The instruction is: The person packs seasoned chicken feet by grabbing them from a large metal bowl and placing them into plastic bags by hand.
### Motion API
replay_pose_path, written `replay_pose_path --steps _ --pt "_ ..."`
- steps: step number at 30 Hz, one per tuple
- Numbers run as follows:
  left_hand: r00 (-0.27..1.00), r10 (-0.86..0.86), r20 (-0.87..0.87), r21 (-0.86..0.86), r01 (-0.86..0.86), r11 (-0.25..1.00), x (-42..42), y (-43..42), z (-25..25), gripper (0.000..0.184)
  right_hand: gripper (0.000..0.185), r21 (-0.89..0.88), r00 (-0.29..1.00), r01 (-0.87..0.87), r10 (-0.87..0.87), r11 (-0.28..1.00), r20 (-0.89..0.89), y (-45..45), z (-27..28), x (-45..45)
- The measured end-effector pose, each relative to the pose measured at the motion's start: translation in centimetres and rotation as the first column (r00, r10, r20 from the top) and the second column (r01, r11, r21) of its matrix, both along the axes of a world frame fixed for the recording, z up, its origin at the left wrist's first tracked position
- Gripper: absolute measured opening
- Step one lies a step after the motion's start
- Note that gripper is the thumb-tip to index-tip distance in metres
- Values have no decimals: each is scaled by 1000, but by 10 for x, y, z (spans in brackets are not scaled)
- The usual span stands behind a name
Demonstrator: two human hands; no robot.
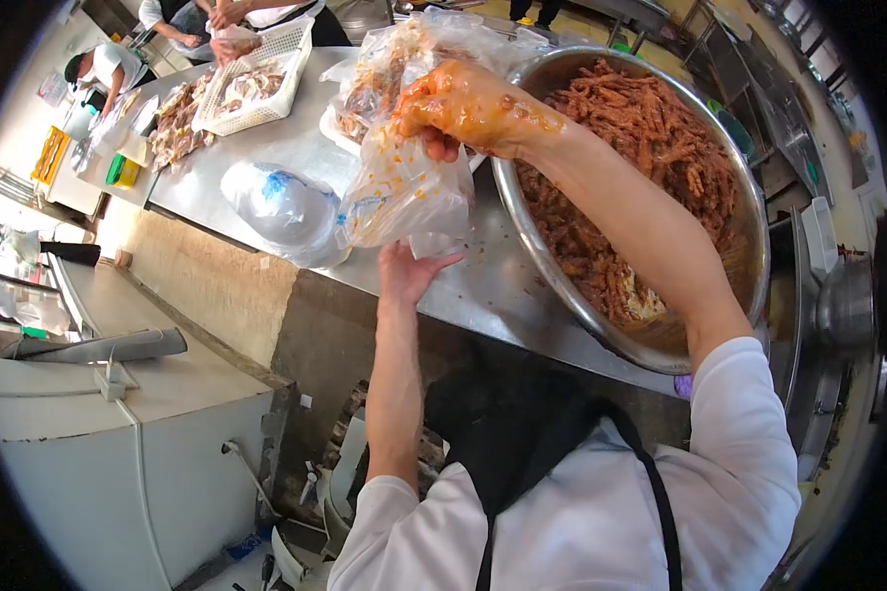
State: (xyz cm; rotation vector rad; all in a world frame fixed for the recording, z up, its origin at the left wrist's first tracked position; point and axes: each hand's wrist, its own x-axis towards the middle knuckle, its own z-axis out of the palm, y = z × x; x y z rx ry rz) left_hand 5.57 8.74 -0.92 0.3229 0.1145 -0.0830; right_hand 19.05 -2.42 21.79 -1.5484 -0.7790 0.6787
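Observation:
My right hand (pixel 478 106), coated in orange-red sauce, is closed with its fingertips at the top of a clear plastic bag (pixel 409 192) smeared with sauce. My left hand (pixel 409 274) is below the bag, its thumb stretched out to the right. Its other fingers are partly hidden by the bag's lower end. Under my right forearm, a large steel basin (pixel 522 222) holds many sauce-coated chicken feet (pixel 650 148). Left of the bag lies a bundle of clear plastic bags (pixel 281 207) with blue print.
Behind my right hand, sauce-stained plastic (pixel 384 69) covers a pile on the steel table (pixel 202 182). A white basket (pixel 291 74) holds pale pieces, with more pieces (pixel 182 118) beside it. Co-workers stand at the far end. A white cabinet (pixel 118 483) is at lower left.

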Motion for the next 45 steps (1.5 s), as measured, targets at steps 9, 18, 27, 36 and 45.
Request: replay_pose_path --steps 9,18,27,36,45 --pt "963 182 -199 -225 -225 948 34 1 -15 55 27 34 997 -70 71 997 -21 -28 -3 28" --pt "1000 9 10 -43 -8 999 34 -1 2 53 15 -240 862 -172 264 955 432 -62 16 16" --pt "937 294 -186 135 -272 953 40 -7 0 40 10 -160 638 182 7 970 770 -82 1 -2" --pt "862 423 -279 56 -425 903 43 7 -18 47 14 -64 857 260 -200 963 475 -60 -23 -8" --pt "726 688 -12 775 -427 465 7 28 -62 30 21 270 979 77 -124 960 162 -29 11 25"
